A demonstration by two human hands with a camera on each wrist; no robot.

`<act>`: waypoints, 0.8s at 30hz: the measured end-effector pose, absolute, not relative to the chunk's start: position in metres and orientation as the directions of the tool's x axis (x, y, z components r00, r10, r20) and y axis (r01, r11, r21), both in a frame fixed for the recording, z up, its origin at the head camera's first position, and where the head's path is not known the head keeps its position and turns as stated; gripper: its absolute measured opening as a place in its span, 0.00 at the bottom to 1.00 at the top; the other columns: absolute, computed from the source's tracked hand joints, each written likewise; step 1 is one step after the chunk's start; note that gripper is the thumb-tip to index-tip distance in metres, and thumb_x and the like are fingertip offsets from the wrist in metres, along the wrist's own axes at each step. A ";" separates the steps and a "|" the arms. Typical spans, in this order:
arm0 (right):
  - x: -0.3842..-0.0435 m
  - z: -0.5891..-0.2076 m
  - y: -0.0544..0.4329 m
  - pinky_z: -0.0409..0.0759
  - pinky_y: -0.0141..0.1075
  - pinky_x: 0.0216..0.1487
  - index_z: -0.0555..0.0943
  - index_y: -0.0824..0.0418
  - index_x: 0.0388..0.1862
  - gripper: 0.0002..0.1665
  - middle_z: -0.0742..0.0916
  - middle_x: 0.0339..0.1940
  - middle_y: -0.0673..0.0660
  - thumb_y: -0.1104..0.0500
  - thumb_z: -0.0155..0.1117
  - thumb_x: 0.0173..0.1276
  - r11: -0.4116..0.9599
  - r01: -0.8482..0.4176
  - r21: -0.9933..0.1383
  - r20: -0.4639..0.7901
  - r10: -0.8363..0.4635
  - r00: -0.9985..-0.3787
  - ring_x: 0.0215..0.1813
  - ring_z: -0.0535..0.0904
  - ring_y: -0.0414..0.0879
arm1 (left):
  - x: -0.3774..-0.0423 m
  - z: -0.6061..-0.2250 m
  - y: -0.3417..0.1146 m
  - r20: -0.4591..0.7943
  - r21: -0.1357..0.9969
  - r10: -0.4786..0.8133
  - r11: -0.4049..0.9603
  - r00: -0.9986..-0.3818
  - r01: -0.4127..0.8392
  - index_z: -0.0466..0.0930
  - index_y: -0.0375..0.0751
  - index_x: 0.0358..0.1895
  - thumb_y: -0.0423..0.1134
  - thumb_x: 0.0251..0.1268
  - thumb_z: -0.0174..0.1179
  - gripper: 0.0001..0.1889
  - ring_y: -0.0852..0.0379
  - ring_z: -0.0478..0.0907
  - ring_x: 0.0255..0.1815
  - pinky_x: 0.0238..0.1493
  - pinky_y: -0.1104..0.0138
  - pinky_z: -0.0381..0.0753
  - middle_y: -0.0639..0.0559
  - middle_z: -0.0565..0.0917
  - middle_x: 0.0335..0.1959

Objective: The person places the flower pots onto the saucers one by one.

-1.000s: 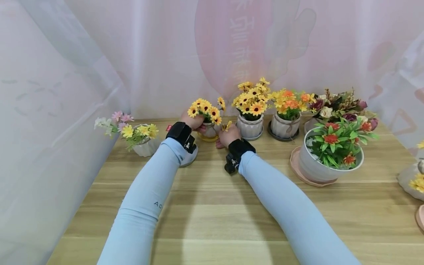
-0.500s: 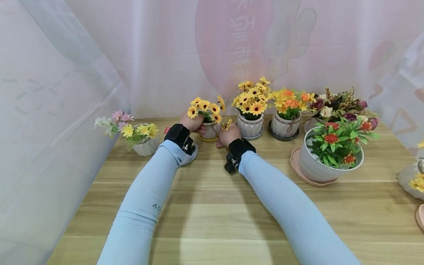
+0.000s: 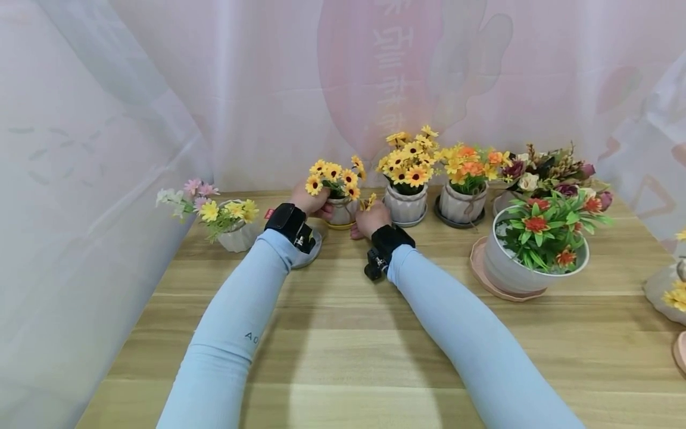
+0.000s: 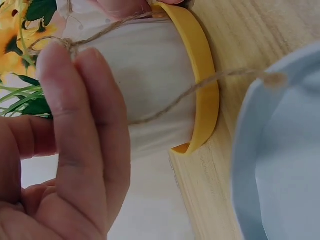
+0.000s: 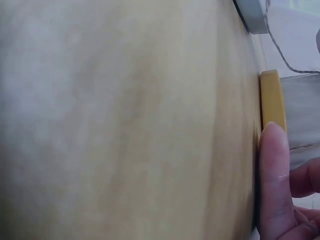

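Observation:
A small whitish flowerpot (image 3: 342, 210) of yellow daisies with dark centres (image 3: 333, 173) stands on a yellow saucer (image 4: 207, 95) at the back of the table. My left hand (image 3: 309, 199) holds the pot's left side, two fingers (image 4: 107, 115) lying along its wall near the twine bow. The thumb is partly hidden by the leaves. My right hand (image 3: 373, 220) grips the pot's right side, with yellow blooms (image 3: 368, 202) above its knuckles. Low down, one fingertip (image 5: 274, 150) reaches the saucer's edge just above the wood. A loose twine end hangs past the saucer.
An unoccupied blue-grey saucer (image 3: 308, 257) sits beside my left wrist. Leftmost is a white pot (image 3: 236, 239) of pink and yellow flowers. To the right stand a taller daisy pot (image 3: 405, 207), an orange-flowered pot (image 3: 462, 205) and a large white pot (image 3: 517, 271) on a pink saucer.
Over the last second my left hand and wrist have shifted slightly left, and the pot has turned or shifted a little between my hands. My right hand stays nearly still.

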State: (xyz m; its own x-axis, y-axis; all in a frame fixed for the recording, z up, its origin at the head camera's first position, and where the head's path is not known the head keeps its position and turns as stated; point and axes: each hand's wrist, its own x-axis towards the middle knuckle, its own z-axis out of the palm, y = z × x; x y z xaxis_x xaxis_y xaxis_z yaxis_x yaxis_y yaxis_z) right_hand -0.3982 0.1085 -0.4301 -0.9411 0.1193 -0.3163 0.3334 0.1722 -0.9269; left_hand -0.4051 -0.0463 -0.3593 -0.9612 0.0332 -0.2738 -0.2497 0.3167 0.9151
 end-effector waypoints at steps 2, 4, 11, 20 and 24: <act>-0.396 -0.428 0.109 0.86 0.41 0.25 0.67 0.65 0.62 0.20 0.87 0.24 0.65 0.57 0.53 0.78 0.179 0.328 -0.928 -0.310 0.118 -0.943 0.21 0.85 0.52 | -0.403 -0.360 -0.051 -0.273 0.915 0.048 0.323 -0.961 -0.243 0.68 0.33 0.65 0.33 0.76 0.48 0.19 0.54 0.82 0.18 0.29 0.61 0.88 0.41 0.79 0.29; -0.394 -0.426 0.109 0.87 0.41 0.25 0.68 0.66 0.61 0.19 0.87 0.24 0.65 0.56 0.53 0.78 0.187 0.327 -0.926 -0.312 0.110 -0.944 0.21 0.85 0.51 | -0.400 -0.360 -0.055 -0.273 0.909 0.062 0.343 -0.960 -0.236 0.69 0.32 0.64 0.35 0.78 0.47 0.18 0.52 0.83 0.21 0.35 0.58 0.88 0.38 0.80 0.32; -0.392 -0.421 0.119 0.86 0.36 0.28 0.79 0.69 0.45 0.23 0.88 0.24 0.61 0.48 0.54 0.77 0.357 0.318 -0.878 -0.324 0.046 -0.945 0.23 0.86 0.47 | -0.375 -0.351 -0.072 -0.282 0.866 0.071 0.447 -0.957 -0.222 0.72 0.28 0.55 0.34 0.78 0.45 0.13 0.55 0.81 0.21 0.48 0.52 0.85 0.35 0.79 0.40; -0.349 -0.386 0.130 0.73 0.30 0.24 0.80 0.64 0.19 0.22 0.80 0.14 0.52 0.59 0.54 0.75 0.698 0.082 -0.712 -0.254 -0.148 -0.956 0.20 0.80 0.44 | -0.326 -0.343 -0.110 -0.231 0.788 0.095 0.601 -0.968 -0.129 0.62 0.30 0.72 0.38 0.75 0.44 0.26 0.55 0.83 0.21 0.45 0.54 0.86 0.39 0.83 0.36; -0.326 -0.379 0.127 0.74 0.29 0.25 0.86 0.66 0.28 0.20 0.83 0.17 0.52 0.59 0.54 0.75 0.745 -0.029 -0.666 -0.219 -0.233 -0.948 0.22 0.82 0.43 | -0.305 -0.345 -0.124 -0.216 0.777 0.098 0.619 -0.971 -0.111 0.66 0.31 0.71 0.38 0.75 0.45 0.25 0.54 0.83 0.21 0.42 0.53 0.86 0.36 0.84 0.36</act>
State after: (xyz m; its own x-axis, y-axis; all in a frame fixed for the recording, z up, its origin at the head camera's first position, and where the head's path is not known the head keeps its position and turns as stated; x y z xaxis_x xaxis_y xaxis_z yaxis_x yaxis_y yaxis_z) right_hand -0.3265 0.1266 -0.3787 -0.9476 -0.2326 -0.2188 -0.0290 0.7451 -0.6663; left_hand -0.3052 -0.1245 -0.3447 -0.9715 0.0978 -0.2161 -0.1106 0.6194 0.7772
